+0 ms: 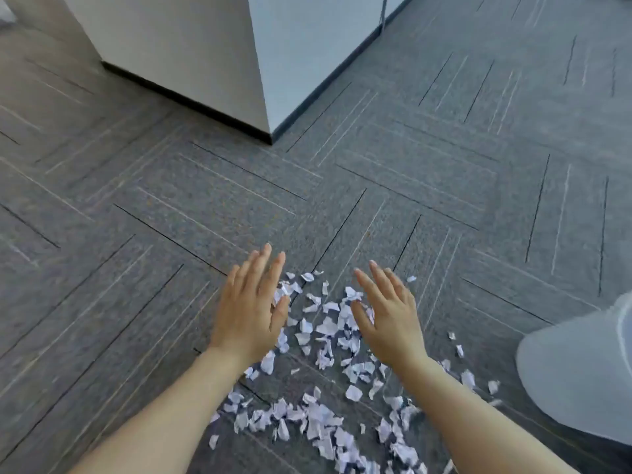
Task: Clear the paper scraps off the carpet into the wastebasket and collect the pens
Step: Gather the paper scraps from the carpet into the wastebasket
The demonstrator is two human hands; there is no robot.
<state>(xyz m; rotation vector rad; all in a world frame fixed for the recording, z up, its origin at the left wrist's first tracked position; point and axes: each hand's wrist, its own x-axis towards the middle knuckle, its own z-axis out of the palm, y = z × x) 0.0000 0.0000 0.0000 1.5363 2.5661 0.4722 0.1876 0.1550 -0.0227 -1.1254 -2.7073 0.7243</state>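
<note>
Both hands are spread flat, fingers extended, holding nothing. The left hand (248,311) and right hand (390,314) flank the paper scraps (321,331) on the carpet (171,217).

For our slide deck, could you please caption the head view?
Both open hands, left and right, hover over torn paper scraps on grey carpet.

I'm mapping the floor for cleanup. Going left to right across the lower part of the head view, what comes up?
Left hand → paper scraps lying between the hands → right hand → a few stray scraps → wastebasket at the right edge.
</note>
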